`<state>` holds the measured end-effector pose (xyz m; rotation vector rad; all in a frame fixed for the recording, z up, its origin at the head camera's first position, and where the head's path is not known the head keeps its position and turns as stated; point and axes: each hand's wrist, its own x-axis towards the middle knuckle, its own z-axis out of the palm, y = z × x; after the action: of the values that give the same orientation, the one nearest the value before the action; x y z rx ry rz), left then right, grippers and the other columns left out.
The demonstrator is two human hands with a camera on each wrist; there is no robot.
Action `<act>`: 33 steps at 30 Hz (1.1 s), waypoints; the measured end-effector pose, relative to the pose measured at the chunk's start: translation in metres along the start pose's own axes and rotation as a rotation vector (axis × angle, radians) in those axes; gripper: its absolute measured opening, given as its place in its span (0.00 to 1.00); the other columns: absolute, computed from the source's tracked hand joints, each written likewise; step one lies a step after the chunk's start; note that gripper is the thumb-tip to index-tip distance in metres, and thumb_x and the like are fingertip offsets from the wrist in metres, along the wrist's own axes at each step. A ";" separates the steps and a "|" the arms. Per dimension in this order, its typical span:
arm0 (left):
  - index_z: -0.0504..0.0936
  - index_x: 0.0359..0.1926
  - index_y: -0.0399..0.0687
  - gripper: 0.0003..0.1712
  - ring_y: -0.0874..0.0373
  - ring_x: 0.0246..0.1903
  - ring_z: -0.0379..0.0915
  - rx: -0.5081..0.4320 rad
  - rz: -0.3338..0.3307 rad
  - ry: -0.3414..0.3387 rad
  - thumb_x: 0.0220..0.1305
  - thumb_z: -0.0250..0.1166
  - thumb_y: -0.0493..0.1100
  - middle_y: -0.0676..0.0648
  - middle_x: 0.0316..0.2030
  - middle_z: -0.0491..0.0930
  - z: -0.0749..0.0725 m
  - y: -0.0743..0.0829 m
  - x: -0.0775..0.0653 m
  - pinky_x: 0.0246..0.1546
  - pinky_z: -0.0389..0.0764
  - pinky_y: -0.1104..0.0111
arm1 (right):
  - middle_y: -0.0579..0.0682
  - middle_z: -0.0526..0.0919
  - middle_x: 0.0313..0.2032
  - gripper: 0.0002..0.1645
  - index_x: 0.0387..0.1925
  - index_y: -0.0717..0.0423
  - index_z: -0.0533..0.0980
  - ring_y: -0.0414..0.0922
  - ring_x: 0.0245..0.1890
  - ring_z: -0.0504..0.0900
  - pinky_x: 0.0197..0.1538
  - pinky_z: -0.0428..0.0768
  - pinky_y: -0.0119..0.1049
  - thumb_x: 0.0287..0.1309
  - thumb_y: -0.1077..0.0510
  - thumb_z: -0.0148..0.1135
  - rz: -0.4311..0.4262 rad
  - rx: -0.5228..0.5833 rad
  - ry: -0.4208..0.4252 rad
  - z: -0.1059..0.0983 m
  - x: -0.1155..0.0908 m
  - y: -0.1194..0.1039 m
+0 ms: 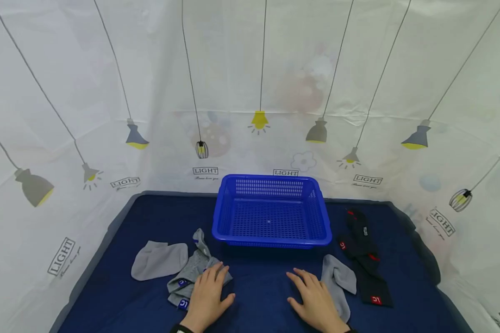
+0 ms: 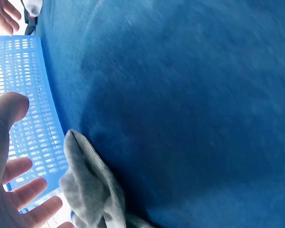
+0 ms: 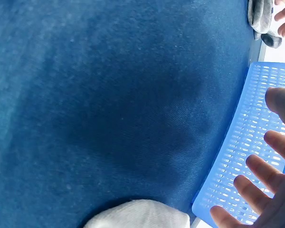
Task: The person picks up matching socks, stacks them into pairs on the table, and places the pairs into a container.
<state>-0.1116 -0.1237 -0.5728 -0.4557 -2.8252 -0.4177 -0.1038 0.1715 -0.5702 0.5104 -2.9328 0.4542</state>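
Note:
My left hand (image 1: pixel 208 292), fingers spread and holding nothing, hovers over the right side of the dark grey socks (image 1: pixel 193 268) with blue tags, hiding part of them. In the left wrist view a grey sock (image 2: pixel 90 185) lies close by its fingertips. To the right, my right hand (image 1: pixel 315 299) is also spread with nothing in it. Just beyond it lies a light grey sock (image 1: pixel 333 273), partly covered by the hand in the head view. Another light grey sock (image 1: pixel 160 260) lies flat at the far left. Black socks (image 1: pixel 368 263) with red marks overlap at the right.
A blue plastic basket (image 1: pixel 271 243) with slotted walls stands at the back middle, beyond both hands. Dark blue cloth (image 1: pixel 258 286) covers the table. Behind and at the sides hangs a white sheet (image 1: pixel 233 69) printed with lamps.

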 end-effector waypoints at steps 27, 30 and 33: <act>0.78 0.46 0.45 0.32 0.47 0.47 0.71 0.092 0.032 0.090 0.37 0.73 0.52 0.44 0.46 0.75 0.018 -0.013 0.020 0.42 0.71 0.54 | 0.49 0.71 0.57 0.36 0.59 0.44 0.69 0.52 0.55 0.71 0.45 0.72 0.55 0.47 0.42 0.65 0.038 0.037 -0.054 0.006 -0.003 -0.001; 0.80 0.41 0.45 0.27 0.48 0.42 0.72 0.113 0.063 0.127 0.36 0.74 0.49 0.45 0.41 0.76 0.022 -0.013 0.022 0.38 0.71 0.56 | 0.50 0.70 0.58 0.36 0.60 0.43 0.68 0.52 0.55 0.70 0.46 0.71 0.55 0.48 0.41 0.64 0.041 0.038 -0.071 0.005 -0.002 -0.001; 0.80 0.37 0.46 0.23 0.49 0.38 0.72 0.130 0.080 0.145 0.34 0.74 0.46 0.46 0.36 0.76 0.024 -0.014 0.024 0.34 0.70 0.58 | 0.50 0.70 0.58 0.36 0.60 0.43 0.68 0.52 0.56 0.70 0.47 0.71 0.55 0.49 0.41 0.63 0.045 0.039 -0.085 0.005 -0.002 -0.002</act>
<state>-0.1432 -0.1223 -0.5918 -0.4883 -2.6638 -0.2393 -0.1016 0.1689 -0.5750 0.4808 -3.0275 0.5082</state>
